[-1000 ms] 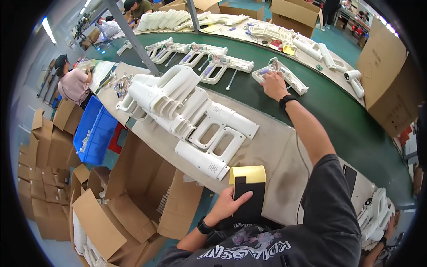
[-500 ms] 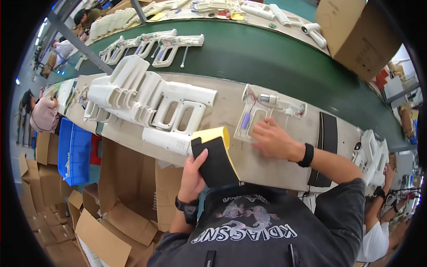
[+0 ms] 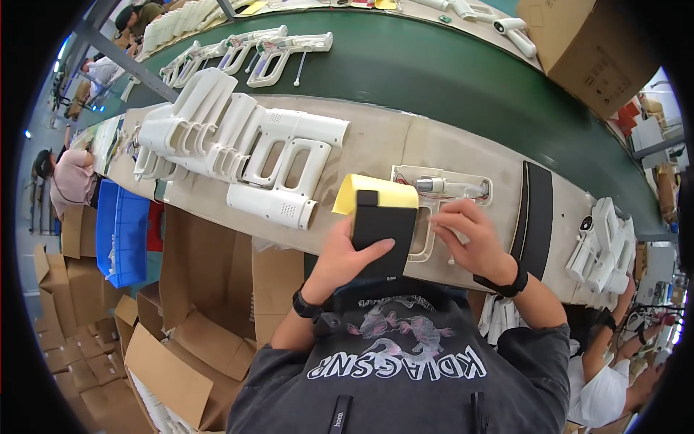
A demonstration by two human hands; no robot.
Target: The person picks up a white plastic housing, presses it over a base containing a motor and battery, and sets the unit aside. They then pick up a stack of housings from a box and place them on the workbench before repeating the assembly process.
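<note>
Left hand [image 3: 345,262]: gripping black pad [image 3: 383,230] with yellow backing, upright at bench [image 3: 376,145] edge; right hand [image 3: 470,242]: fingers curled, pinching at open shell half [image 3: 434,210], exact grip unclear; shell flat on bench, long axis left-right, handle toward person, inner parts exposed; judged unfinished, no cover fitted; white casings [image 3: 238,145] stacked left.

The pad [image 3: 383,228] in the left hand [image 3: 345,262] looks like matt black foam with a yellow spongy layer on top. The open shell [image 3: 441,195] under the right hand [image 3: 470,239] is smooth white plastic with a small metal-looking part inside. The stacked casings [image 3: 246,145] are matt white plastic. The surface [image 3: 376,141] is dull beige, the belt [image 3: 434,79] matt green, the boxes [image 3: 195,304] rough brown cardboard.
</note>
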